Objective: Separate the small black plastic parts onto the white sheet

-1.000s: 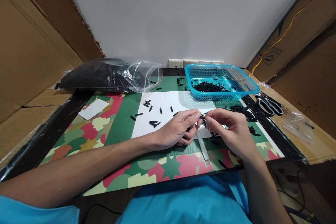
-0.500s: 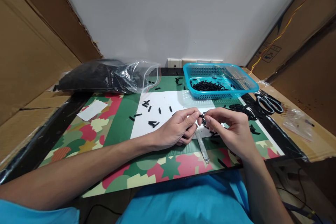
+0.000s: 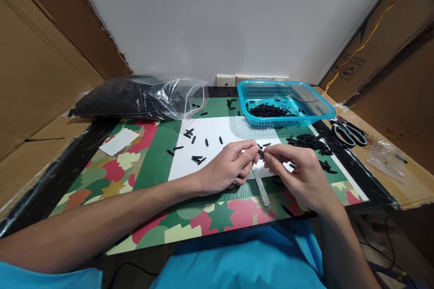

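Note:
My left hand (image 3: 235, 162) is closed, with thumb and index finger pinching a small, dark, elongated piece (image 3: 261, 154). From the other side, the thumb and index fingertips of my right hand (image 3: 296, 167) are pinched at that piece, nearly meeting the left fingertips. Most of the piece is hidden by fingers. Below the hands a narrow silvery strip (image 3: 261, 189) lies slantwise on the mat, its upper end beneath the left fingers. Similar black pieces (image 3: 197, 159) are scattered on the white sheet (image 3: 217, 128) to the left.
A blue plastic basket (image 3: 288, 122) holds many black pieces. Right of my hands lies a heap of black pieces (image 3: 308, 142), with scissors (image 3: 347, 133) beyond. A zip bag (image 3: 135, 97) of dark material rests at the back left. Cardboard walls (image 3: 40, 31) flank the patterned mat (image 3: 149, 230).
My right hand has shifted slightly down, its fingertips tilting at the small black piece. My left hand stays almost where it was.

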Motion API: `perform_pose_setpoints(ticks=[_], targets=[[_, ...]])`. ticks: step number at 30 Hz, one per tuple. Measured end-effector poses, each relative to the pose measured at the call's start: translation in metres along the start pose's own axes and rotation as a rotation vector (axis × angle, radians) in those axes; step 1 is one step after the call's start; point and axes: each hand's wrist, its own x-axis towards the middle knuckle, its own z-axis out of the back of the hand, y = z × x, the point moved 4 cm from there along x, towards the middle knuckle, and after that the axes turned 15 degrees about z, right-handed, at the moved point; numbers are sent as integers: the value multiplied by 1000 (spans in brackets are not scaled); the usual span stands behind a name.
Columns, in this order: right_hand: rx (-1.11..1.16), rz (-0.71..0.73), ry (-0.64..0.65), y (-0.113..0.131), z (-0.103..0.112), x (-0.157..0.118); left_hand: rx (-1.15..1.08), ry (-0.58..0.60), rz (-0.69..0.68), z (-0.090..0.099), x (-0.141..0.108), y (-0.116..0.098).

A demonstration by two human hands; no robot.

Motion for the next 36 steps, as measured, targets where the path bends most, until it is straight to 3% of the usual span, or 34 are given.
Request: perform_pose_setpoints(ticks=[7,14,20,29,36], targets=[[-19,8,51,-1,-2,0,68,-17,-44,0,1,3],[73,-17,135,-2,1,0,286,-136,-92,-1,-4,-1],[95,1,143,1,-1,1,405,-170,-145,-3,-6,-2],[42,-3,0,-1,-8,-1,376,-167,-146,-3,-7,-3],[78,-42,-97,-7,-5,-3,238,-85,-98,-4,-6,1]])
